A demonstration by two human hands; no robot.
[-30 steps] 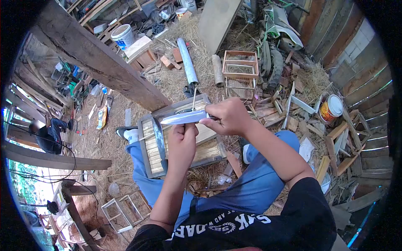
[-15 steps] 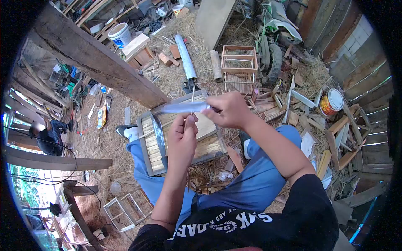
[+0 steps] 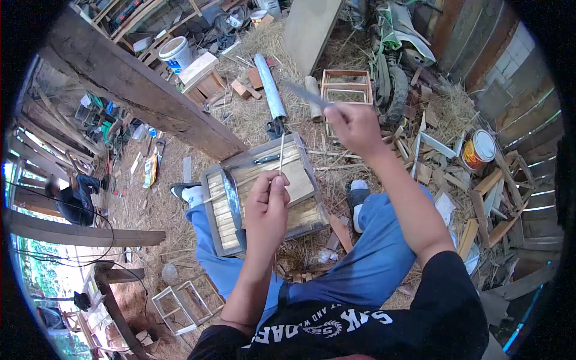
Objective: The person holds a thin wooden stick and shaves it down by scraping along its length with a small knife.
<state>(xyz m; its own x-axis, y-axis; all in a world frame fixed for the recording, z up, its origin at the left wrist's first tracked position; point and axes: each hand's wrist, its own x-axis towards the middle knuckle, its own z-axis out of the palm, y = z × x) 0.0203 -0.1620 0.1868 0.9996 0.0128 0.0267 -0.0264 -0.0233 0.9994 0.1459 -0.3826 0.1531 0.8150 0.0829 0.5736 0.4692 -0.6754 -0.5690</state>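
Note:
My left hand [image 3: 268,207] pinches a thin wooden stick [image 3: 282,150] that points away from me over a low slatted wooden table [image 3: 219,225]. Raised to the right, my right hand [image 3: 355,127] is wrapped round the handle of a knife [image 3: 306,95]; its blade is blurred and points up and left, apart from the stick. A large curved blade [image 3: 231,201] with a dark handle lies on the table. Near it are a small dark-handled knife [image 3: 267,159] and a flat board [image 3: 300,183].
A thick wooden post [image 3: 144,96] rises at the table's far left. Small wooden frames [image 3: 346,90] stand beyond it, near a motorbike [image 3: 399,78]. A paint bucket [image 3: 478,150] is at the right. Another person [image 3: 75,198] sits far left.
My right hand has lifted the knife up and to the right, off the stick. The small knife on the table now shows. My left hand still holds the stick.

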